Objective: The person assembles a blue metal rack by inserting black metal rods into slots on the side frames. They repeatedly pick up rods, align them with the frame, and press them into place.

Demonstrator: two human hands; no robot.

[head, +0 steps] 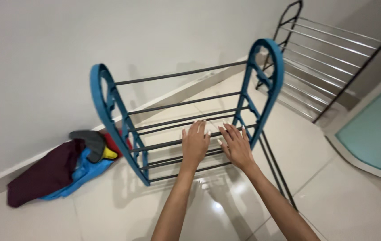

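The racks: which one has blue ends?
The nearer rack, the one both hands rest on, has blue arched ends. The rack by the wall behind it has a thin black frame.

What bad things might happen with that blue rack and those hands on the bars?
The rack looks light and stands on a shiny tile floor; pressing on its bars might make it slide or tip. The left hand and right hand lie flat on thin bars, so fingers might slip into the gaps and get pinched. The pile of clothes beside it might trip someone.
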